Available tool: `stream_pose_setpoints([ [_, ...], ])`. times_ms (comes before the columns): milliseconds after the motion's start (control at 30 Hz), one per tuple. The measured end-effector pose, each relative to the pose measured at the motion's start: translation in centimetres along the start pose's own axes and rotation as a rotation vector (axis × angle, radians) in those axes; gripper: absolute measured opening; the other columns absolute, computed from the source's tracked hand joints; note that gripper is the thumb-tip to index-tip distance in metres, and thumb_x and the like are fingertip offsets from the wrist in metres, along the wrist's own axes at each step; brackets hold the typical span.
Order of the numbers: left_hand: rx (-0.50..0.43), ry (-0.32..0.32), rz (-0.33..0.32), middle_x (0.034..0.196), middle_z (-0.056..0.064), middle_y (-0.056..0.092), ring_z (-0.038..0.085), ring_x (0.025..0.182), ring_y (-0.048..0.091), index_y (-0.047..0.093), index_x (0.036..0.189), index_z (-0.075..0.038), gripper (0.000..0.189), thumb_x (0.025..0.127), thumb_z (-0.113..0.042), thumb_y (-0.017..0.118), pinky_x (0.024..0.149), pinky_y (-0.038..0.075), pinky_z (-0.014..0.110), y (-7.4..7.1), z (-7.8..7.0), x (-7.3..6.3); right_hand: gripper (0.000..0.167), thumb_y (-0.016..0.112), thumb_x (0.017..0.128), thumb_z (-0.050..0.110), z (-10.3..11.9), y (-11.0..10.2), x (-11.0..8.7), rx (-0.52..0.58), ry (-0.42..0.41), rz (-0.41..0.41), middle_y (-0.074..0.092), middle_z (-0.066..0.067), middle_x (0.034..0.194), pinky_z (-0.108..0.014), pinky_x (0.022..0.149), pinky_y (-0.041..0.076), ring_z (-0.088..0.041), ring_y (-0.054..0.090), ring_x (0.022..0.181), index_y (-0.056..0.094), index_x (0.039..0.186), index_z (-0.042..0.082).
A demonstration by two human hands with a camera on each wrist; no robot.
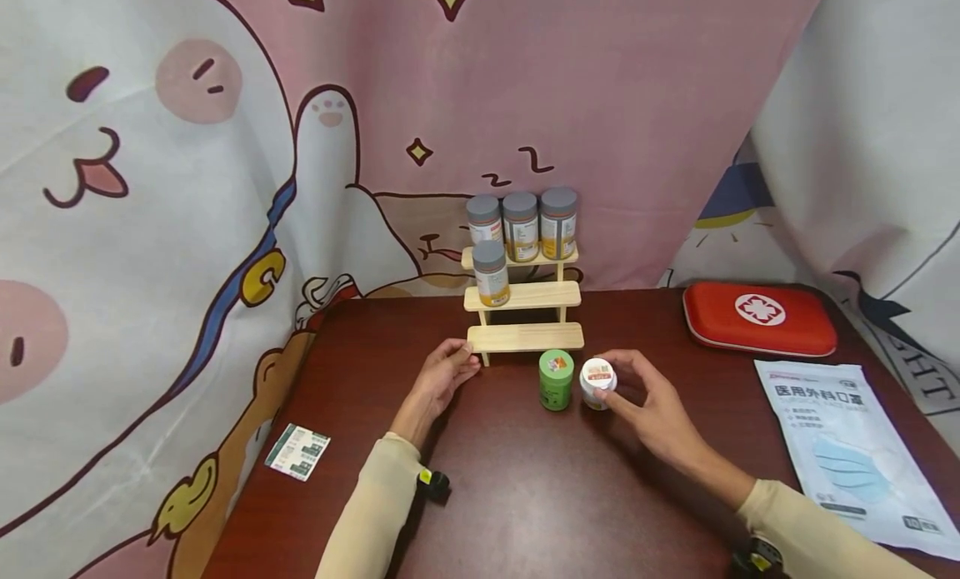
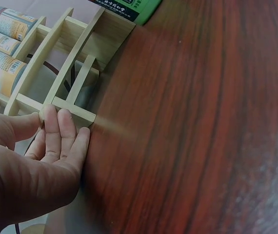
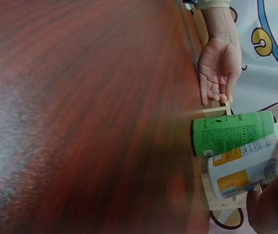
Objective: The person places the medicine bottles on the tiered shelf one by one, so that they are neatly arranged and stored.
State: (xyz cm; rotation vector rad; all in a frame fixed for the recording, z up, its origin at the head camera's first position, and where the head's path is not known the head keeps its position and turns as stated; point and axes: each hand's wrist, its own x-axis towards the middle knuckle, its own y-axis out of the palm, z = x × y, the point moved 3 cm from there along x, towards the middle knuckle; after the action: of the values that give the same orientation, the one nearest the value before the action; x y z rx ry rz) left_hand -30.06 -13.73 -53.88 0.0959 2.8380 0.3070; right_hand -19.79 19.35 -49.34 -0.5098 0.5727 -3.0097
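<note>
My left hand pinches the left end of the lowest step of a three-step wooden display stand; in the left wrist view, thumb and fingertips meet at the step's corner. My right hand grips a white pill bottle with an orange-and-white label, thumb on the near side. It leans in the right wrist view; whether its base touches the table I cannot tell. Just left of it, a green bottle stands upright before the stand. One grey-capped bottle stands at the middle step's left end.
Three more grey-capped bottles line the top step. To the right lie a red first-aid case and a face-mask packet. A blister pack lies at the left. Behind the brown table hangs a printed cloth.
</note>
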Motion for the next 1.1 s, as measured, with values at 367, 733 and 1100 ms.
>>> stream_pose_setpoints([
  [367,-0.009,-0.001,-0.005,0.088,0.001,0.068,0.012,0.083,0.071,0.061,0.116,-0.008,0.009,0.108,-0.013,0.062,0.098,0.063,0.033,0.1,0.1,0.0,0.048,0.079,0.094,0.003,1.3,-0.9,1.0,-0.018,-0.016,-0.094,0.069,-0.006,0.126,-0.012,0.094,0.056,-0.002,0.064,0.112,0.06,0.138,0.013],
  [733,-0.007,0.004,-0.004,0.088,0.001,0.068,0.012,0.082,0.07,0.059,0.12,-0.005,0.015,0.108,-0.011,0.061,0.102,0.061,0.037,0.1,-0.1,-0.2,0.047,0.079,0.093,0.002,2.5,-1.6,3.2,-0.014,-0.074,-0.134,0.069,-0.004,0.126,-0.011,0.094,0.055,-0.004,0.063,0.112,0.061,0.136,0.013],
  [1100,-0.014,0.005,-0.004,0.09,0.001,0.071,0.011,0.084,0.072,0.06,0.118,-0.005,0.013,0.107,-0.012,0.063,0.097,0.063,0.033,0.1,-0.1,0.0,0.048,0.082,0.093,0.008,3.0,-1.4,5.1,-0.04,-0.083,-0.166,0.068,0.0,0.13,-0.013,0.097,0.053,-0.004,0.062,0.115,0.062,0.136,0.016],
])
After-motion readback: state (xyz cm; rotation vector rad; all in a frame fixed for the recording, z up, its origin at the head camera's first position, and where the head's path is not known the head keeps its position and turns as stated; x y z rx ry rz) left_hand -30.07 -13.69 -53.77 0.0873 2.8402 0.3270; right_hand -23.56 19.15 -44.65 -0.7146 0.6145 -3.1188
